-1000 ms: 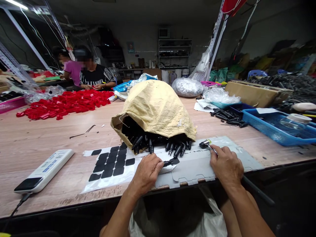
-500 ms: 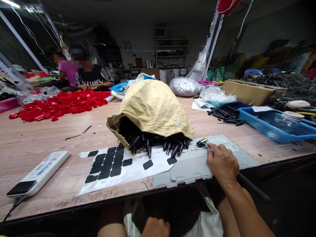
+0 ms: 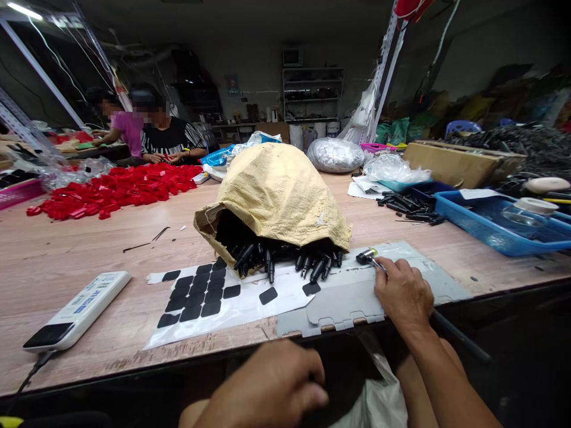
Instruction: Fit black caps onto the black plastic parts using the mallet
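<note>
My right hand [image 3: 404, 297] is wrapped around a small hammer [image 3: 368, 256], its head resting over the grey board [image 3: 343, 306] and its dark handle sticking out behind my wrist. Slightly blurred, my left hand [image 3: 281, 383] hovers just off the table's front edge. Its fingers are curled, with thumb and forefinger apart and nothing visible between them. In front of both hands lies a yellow woven sack [image 3: 276, 190] on its side. Black pen-like plastic parts [image 3: 316, 267] spill from its mouth. Black rounded-square stickers [image 3: 196, 297] sit on a white sheet [image 3: 241, 321].
A white power bank [image 3: 80, 309] with a cable lies left. Red plastic pieces [image 3: 120, 190] are heaped farther back, near two people. On the right stand a blue basket [image 3: 491, 226], a cardboard box [image 3: 455, 163] and loose black parts [image 3: 405, 205]. A pale bag [image 3: 379, 398] hangs below the edge.
My left hand has risen from below the table edge, coming up and slightly right. My right hand keeps its hold on the hammer in nearly the same place.
</note>
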### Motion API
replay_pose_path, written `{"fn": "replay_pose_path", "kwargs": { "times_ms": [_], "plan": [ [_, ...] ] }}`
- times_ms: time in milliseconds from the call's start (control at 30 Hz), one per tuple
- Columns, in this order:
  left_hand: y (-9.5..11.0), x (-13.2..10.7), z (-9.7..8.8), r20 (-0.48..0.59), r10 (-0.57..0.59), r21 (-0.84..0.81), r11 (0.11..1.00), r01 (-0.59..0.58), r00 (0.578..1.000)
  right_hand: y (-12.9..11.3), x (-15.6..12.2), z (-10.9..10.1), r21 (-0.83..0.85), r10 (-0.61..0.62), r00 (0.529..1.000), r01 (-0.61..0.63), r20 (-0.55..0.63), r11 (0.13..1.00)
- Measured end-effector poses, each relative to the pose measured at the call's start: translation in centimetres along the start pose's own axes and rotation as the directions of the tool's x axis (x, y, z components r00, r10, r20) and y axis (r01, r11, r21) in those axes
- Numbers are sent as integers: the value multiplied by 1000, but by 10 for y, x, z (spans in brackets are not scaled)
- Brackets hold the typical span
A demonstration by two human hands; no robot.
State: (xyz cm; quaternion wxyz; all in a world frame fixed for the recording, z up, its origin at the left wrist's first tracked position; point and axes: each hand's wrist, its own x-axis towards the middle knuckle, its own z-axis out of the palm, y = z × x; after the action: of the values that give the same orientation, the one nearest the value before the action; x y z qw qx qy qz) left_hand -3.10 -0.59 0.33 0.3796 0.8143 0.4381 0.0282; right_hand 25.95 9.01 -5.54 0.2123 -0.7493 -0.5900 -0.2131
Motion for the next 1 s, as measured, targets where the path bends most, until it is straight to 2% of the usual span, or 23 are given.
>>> {"fn": "replay_pose_path", "kwargs": {
  "times_ms": [33, 67, 100, 167, 200, 233, 300, 400, 567, 633, 667, 700, 800, 833, 900, 1000],
  "plan": [
    [1, 0, -20, -115, -64, 21, 998, 67, 991, 0, 0, 0, 3, -2, 1000, 2, -1, 1000],
    [0, 3, -37, -256, -160, 51, 983, 178, 953, 0, 0, 0, 6, -6, 1000, 6, -1, 1000],
    [-3, 8, -52, -406, -253, 74, 949, 308, 878, 0, 0, 1, 9, -7, 1000, 7, -2, 1000],
    [-12, 23, -71, -625, -392, 54, 842, 537, 676, 1, 0, 2, 15, -7, 1000, 7, -5, 1000],
    [-17, 32, -76, -686, -434, 22, 790, 613, 584, 1, 0, 2, 17, -4, 1000, 5, -7, 1000],
    [-22, 42, -79, -721, -463, -9, 750, 661, 515, 0, 1, 3, 20, -1, 1000, 1, -9, 1000],
    [-28, 58, -81, -752, -494, -51, 704, 709, 437, 0, 0, 3, 21, 4, 1000, -4, -7, 1000],
    [-30, 72, -80, -773, -501, -65, 673, 737, 389, 0, 0, 1, 17, 2, 1000, -2, 3, 1000],
    [-26, 67, -84, -759, -518, -68, 665, 744, 394, -1, 1, -1, 8, 2, 1000, -2, 9, 1000],
    [-23, 57, -83, -759, -503, -59, 686, 725, 413, -1, 1, -2, 6, 3, 1000, -3, 9, 1000],
    [-21, 52, -80, -758, -479, -39, 711, 702, 443, -1, 1, -1, 6, 2, 1000, -2, 8, 1000],
    [-20, 46, -77, -748, -446, -6, 745, 667, 492, -1, 1, -1, 6, 1, 1000, -1, 6, 1000],
    [-20, 32, -62, -632, -334, 120, 849, 514, 699, -1, 0, 1, 12, 5, 1000, -5, -7, 1000],
    [-22, 29, -57, -585, -309, 139, 873, 468, 750, -1, 0, 1, 14, 8, 1000, -8, -10, 1000],
    [-27, 26, -48, -544, -257, 143, 910, 390, 799, -1, 0, 1, 15, 13, 1000, -13, -8, 1000],
    [-35, 28, -38, -590, -137, 134, 955, 264, 796, -1, 0, -1, 12, 10, 1000, -10, 5, 1000]
  ]
}}
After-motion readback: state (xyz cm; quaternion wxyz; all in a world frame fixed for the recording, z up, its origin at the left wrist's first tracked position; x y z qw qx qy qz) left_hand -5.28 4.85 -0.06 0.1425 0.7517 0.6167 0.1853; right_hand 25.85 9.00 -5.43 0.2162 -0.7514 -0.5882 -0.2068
